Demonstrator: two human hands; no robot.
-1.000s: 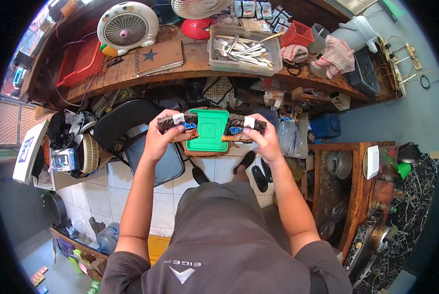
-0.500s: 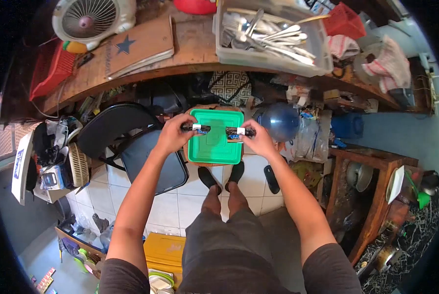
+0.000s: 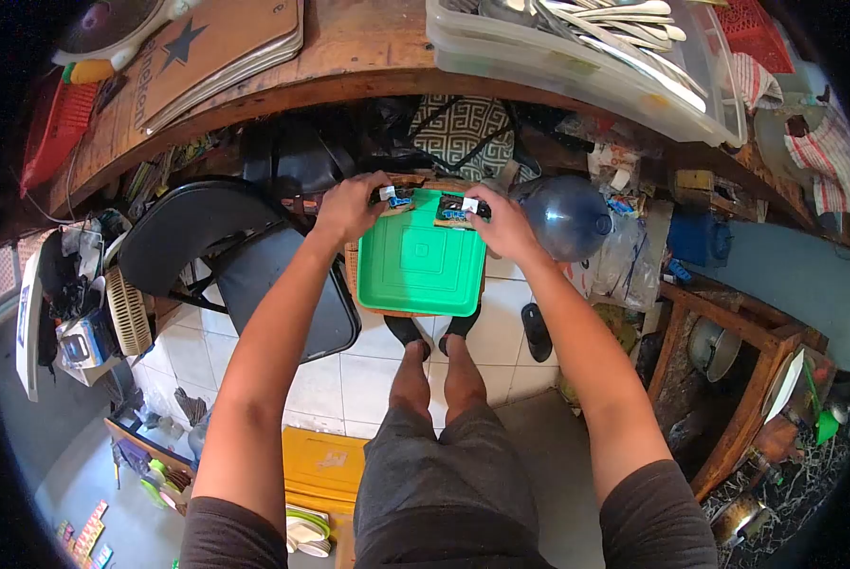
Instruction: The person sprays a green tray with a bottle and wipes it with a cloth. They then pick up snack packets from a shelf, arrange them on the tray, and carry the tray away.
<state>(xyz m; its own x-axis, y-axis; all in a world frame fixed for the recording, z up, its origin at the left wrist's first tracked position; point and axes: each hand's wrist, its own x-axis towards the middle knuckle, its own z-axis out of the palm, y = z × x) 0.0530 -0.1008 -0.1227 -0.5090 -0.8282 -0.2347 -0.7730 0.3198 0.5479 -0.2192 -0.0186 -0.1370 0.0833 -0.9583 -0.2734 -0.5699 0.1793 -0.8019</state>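
Left hand [image 3: 351,211] pinches a dark packet [image 3: 401,201], right hand [image 3: 503,228] a second packet [image 3: 454,212], fingertips closed, at the green tray's [image 3: 420,270] far end! A black folding chair [image 3: 278,294] and water jug [image 3: 562,216] flank it.

Floor tiles [image 3: 316,386] are white, one wall [image 3: 776,261] perhaps bluish.
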